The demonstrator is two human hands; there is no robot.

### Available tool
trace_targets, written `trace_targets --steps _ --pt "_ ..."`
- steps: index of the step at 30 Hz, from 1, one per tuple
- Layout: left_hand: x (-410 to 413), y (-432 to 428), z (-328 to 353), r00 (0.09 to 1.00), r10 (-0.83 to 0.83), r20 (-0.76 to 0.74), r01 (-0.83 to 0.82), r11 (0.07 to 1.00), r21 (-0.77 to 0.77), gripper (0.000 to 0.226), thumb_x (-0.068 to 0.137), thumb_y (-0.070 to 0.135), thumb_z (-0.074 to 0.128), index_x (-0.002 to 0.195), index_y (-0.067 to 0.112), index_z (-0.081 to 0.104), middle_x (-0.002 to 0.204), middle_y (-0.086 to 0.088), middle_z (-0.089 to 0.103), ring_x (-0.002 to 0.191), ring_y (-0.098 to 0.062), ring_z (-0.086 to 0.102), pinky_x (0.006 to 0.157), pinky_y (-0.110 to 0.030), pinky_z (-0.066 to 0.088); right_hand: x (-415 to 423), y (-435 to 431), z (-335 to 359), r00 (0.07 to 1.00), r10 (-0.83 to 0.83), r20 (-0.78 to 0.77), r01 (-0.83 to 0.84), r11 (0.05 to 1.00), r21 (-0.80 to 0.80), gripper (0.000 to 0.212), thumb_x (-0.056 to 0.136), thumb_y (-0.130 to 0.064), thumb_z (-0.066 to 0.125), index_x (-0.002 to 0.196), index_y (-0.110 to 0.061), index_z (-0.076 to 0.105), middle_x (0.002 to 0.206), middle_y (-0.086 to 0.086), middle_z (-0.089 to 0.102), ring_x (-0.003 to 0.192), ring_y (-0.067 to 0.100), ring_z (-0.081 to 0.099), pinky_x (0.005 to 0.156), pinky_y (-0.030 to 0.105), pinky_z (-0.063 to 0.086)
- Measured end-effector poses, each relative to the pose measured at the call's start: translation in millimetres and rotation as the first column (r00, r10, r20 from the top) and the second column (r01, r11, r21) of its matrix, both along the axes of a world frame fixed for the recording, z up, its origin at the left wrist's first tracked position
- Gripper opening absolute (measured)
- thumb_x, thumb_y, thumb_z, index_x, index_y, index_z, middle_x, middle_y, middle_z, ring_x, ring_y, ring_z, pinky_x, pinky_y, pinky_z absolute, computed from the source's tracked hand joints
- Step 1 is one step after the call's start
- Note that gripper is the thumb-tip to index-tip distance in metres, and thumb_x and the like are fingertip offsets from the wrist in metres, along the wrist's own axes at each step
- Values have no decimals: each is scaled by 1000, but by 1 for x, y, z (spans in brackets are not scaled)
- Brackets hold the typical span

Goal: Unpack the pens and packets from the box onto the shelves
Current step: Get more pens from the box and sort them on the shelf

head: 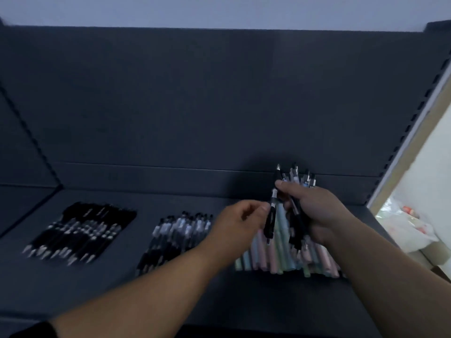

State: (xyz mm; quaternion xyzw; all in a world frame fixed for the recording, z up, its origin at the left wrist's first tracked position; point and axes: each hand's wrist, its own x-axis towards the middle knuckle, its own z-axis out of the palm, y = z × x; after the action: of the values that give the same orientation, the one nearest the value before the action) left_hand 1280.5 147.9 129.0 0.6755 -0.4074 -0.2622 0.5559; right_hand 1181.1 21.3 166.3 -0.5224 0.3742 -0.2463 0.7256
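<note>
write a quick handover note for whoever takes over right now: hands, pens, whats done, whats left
Left hand: pinches one black pen at the bundle.
Right hand: grips a bundle of pens above the shelf.
Done: three piles lie on the shelf, the black pile left, the clear-and-black pile middle, the pastel pile right.
Left: lay the held pens on matching piles. Box and packets are out of view.

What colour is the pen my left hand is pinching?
Black pen, clearest in head view.

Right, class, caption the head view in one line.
Left hand pinches a black pen beside the pen bunch gripped by the right hand above the shelf.
</note>
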Motion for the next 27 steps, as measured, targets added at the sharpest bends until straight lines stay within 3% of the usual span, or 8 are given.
trace_targets --steps 4,9,13,15,17,19,25,27 --pt "38 55 -4 992 4 -126 -3 1000 6 13 92 19 61 102 22 68 95 -4 73 84 -10 67 81 -27 56 52 54 -3 998 56 29 -58 996 66 18 76 -20 78 67 -9 68 51 4 57 41 15 54 41 25 48" --pt "115 125 -6 978 78 -195 -65 995 73 18 94 10 54 98 19 68 74 4 67 56 -5 58 64 -25 54 118 110 -15 998 24 63 -33 989 147 17 77 -21 79 72 -12 66 53 -1 61 41 9 52 40 22 47" --pt "174 174 -8 981 117 -156 -91 982 165 16 93 10 58 101 17 69 79 1 67 60 -4 56 61 -17 50 156 141 -25 999 -16 30 10 982 191 15 78 -19 78 69 -12 68 54 -1 60 38 5 51 39 21 46" --pt "199 193 -5 898 169 -407 -157 986 64 13 90 5 62 96 13 70 78 -1 67 65 -7 59 64 -16 53 174 160 -30 1000 18 -19 -14 985 172 15 81 -17 75 70 -10 69 53 -1 62 37 6 49 38 20 44" --pt "219 205 0 695 156 -701 -287 955 -72 8 86 0 63 90 7 66 74 -2 69 64 -7 64 63 -16 55 193 180 -34 995 77 -66 -65 984 163 17 84 -18 72 71 -6 71 52 0 61 37 6 47 36 19 42" --pt "234 212 -1 565 109 -818 -392 908 -150 8 84 2 65 89 6 61 74 -2 69 66 -8 66 63 -17 56 211 201 -39 984 158 -86 -139 971 193 19 86 -19 69 77 -2 73 50 0 60 34 6 46 35 17 39" --pt "261 217 -12 727 232 -646 -308 951 -6 8 92 21 61 93 13 62 87 -2 70 79 -15 68 70 -25 55 242 224 -51 957 250 -150 -234 965 119 23 82 -25 75 83 -2 74 56 1 64 39 6 52 39 16 41" --pt "280 220 -13 855 364 -370 -343 931 122 13 92 26 61 95 14 66 86 -2 70 69 -13 66 67 -27 57 244 216 -55 961 211 -177 -190 973 129 21 81 -27 76 80 -6 73 66 2 69 44 7 55 43 19 44"
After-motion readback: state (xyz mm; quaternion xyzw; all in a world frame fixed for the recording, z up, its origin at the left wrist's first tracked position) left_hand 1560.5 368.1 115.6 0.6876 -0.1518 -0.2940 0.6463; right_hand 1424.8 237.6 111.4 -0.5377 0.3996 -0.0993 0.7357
